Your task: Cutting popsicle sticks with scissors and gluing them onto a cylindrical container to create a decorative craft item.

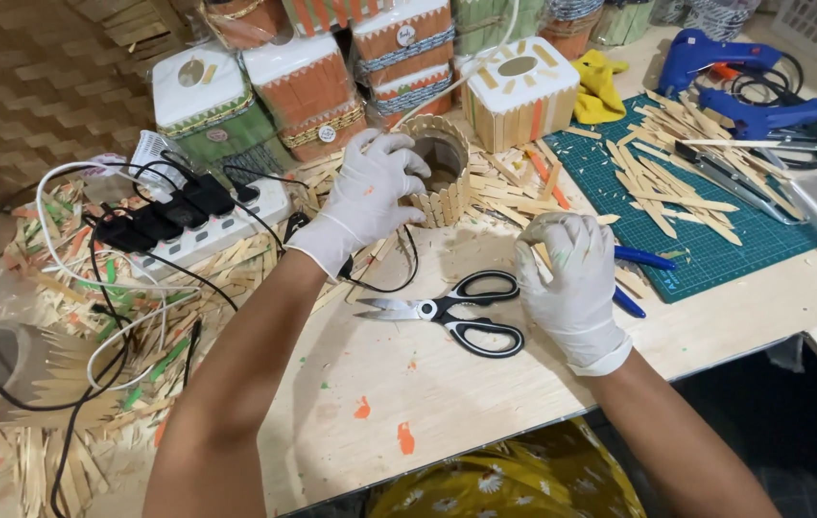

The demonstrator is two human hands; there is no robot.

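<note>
The left hand (370, 197), in a white glove, grips the side of a small round stick basket (439, 173); its fingers are closed on the rim and wall. The basket stands upright on the counter (408, 384), near the middle of the far side, just in front of a box (520, 91) covered with sticks. The right hand (573, 278), also gloved, is closed on a wooden stick (543, 257) and rests on the counter, well apart from the basket. Black-handled scissors (456, 312) lie half open between the two hands, just beside the right hand. A blue pen (643, 257) lies to the right of this hand, at the edge of a green cutting mat (706, 249). Many loose sticks (663, 177) lie on the mat. Two blue glue guns (725, 82) are at the far right corner. On the left, a white power strip (207, 235) with black plugs lies among scattered sticks. Decorated boxes (303, 91) stand in a row behind the basket.
</note>
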